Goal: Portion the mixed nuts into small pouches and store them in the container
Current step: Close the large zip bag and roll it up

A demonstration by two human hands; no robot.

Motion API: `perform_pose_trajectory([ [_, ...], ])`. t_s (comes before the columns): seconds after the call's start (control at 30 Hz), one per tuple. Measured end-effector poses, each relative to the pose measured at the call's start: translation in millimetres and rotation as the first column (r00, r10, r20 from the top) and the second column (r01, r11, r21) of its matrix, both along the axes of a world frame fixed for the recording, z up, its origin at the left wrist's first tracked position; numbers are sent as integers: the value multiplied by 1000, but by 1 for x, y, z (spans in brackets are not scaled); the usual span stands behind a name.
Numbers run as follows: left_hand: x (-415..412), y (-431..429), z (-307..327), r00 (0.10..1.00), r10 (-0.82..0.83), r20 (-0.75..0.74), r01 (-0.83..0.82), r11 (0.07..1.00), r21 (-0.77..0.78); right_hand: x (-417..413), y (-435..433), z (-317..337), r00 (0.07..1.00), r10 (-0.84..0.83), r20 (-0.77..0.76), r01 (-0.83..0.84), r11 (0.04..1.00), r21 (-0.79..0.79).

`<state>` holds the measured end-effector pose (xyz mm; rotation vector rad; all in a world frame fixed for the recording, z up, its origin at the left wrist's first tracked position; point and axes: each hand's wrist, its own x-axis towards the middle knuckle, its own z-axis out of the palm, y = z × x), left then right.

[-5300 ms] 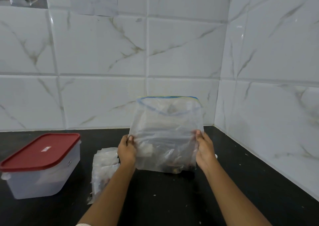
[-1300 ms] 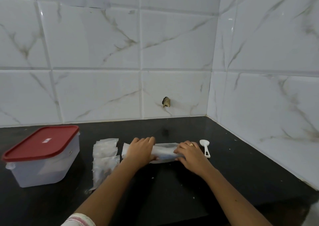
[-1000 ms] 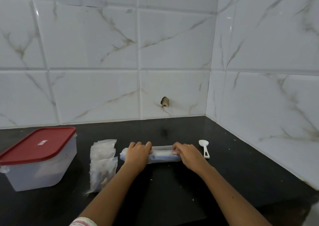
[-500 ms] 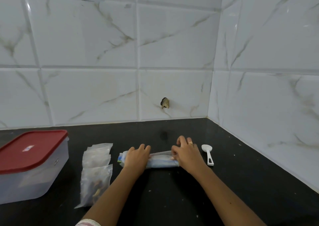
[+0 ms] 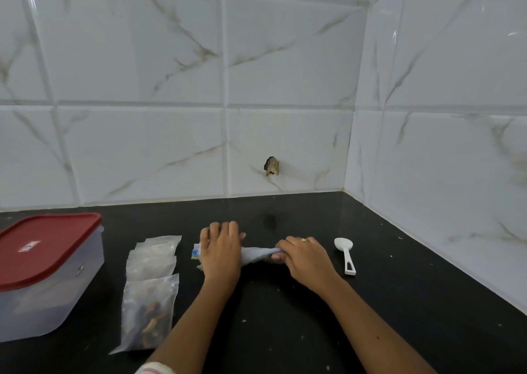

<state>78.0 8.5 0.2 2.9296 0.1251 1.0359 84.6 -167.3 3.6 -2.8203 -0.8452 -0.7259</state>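
Both hands rested on a rolled clear bag (image 5: 258, 255) that lay across the black worktop (image 5: 285, 316). The left hand (image 5: 221, 252) lay flat over the left end of the roll, fingers extended and palm down, pressing rather than gripping. The right hand (image 5: 305, 256) curled its fingers over the right end and pinched the film there. A blue strip showed at the left edge of the roll, just beside the left hand.

The filled small pouches (image 5: 151, 285) lay stacked just left of the roll; dark nuts showed in the nearest one. The container (image 5: 42, 273) stood at far left, well apart from the hands, with its red lid (image 5: 45, 245) on. A white spoon (image 5: 345, 255) lay near the right hand without touching it.

The step in hand appeared to be rolling up the emptied bulk bag. To do it well, even pressure across both ends would keep the roll straight and expel trapped air. The roll should stay clear of the spoon and pouches. The pouches were not yet in the container; the lid would need removing first.
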Motion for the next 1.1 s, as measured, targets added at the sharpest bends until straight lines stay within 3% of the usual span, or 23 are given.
perform_pose_trajectory([
  [0.1,1,-10,-10,931,-22,363,115,965,-237,4,-2,5,989,-85,-124,103,984,144],
  [0.17,-1,-20,-10,908,-49,416,222,899,-378,4,-4,9,962,-125,-243,196,935,295],
  [0.27,-3,-38,-5,952,-150,268,290,721,-629,9,-9,12,911,-91,-401,316,779,542],
  [0.37,-2,-54,-10,904,-418,89,338,573,-746,9,-11,12,854,35,-519,414,558,719],
  [0.43,-2,-61,-12,854,-520,-15,340,581,-740,8,-13,10,793,94,-602,511,435,741],
  [0.5,-2,-65,-12,837,-534,-122,334,673,-660,7,-15,9,740,116,-662,584,377,719],
  [0.6,-6,-66,-12,839,-485,-246,306,795,-523,3,-14,9,724,73,-686,608,401,685],
  [0.7,-12,-68,-11,826,-455,-333,293,851,-437,-1,-12,8,739,-25,-673,582,528,619],
  [0.9,-20,-69,-16,805,-460,-374,368,882,-292,-5,-18,5,808,-206,-552,514,705,489],
  [1.1,-23,-73,-15,803,-431,-411,360,901,-240,-7,-19,6,788,-424,-447,549,813,197],
])
